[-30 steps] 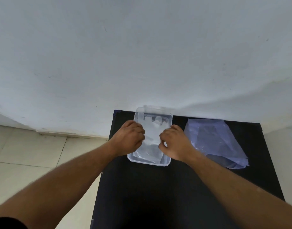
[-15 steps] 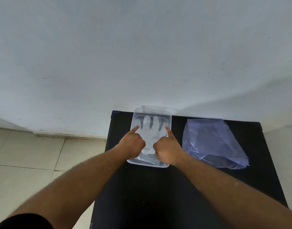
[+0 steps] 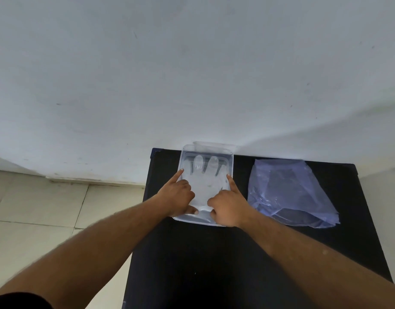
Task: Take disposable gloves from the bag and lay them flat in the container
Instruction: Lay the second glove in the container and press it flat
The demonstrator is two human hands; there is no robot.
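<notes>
**Glove spread flat in clear container, both hands pressing**

Item 1: black table (image 3: 214, 264), set against a pale wall (image 3: 192, 74), tiled floor (image 3: 35, 208) to its left.

Item 2: clear plastic container (image 3: 231, 161), rectangular, at the far edge of the table, touching or nearly touching the wall. A second clear rim shows just behind its far edge; whether this is a lid or another tub cannot be told.

Item 3: disposable glove (image 3: 205, 175), translucent, lying inside the container, fingers pointing toward the wall, cuff toward the person. It appears flat against the container's floor.

Item 4: left hand (image 3: 178, 197), over the container's left side. Index finger extended and resting at the glove's left edge; other fingers curled, thumb down near the cuff. It grips nothing; it presses.

Item 5: right hand (image 3: 230, 206), over the container's right side, mirroring the left. Index finger extended along the glove's right edge, remaining fingers curled, thumb near the cuff. Pressing, not grasping.

Item 6: bag (image 3: 288, 192), thin bluish plastic, crumpled, lying on the table to the right of the container, apart from it. Its contents cannot be made out.
</notes>
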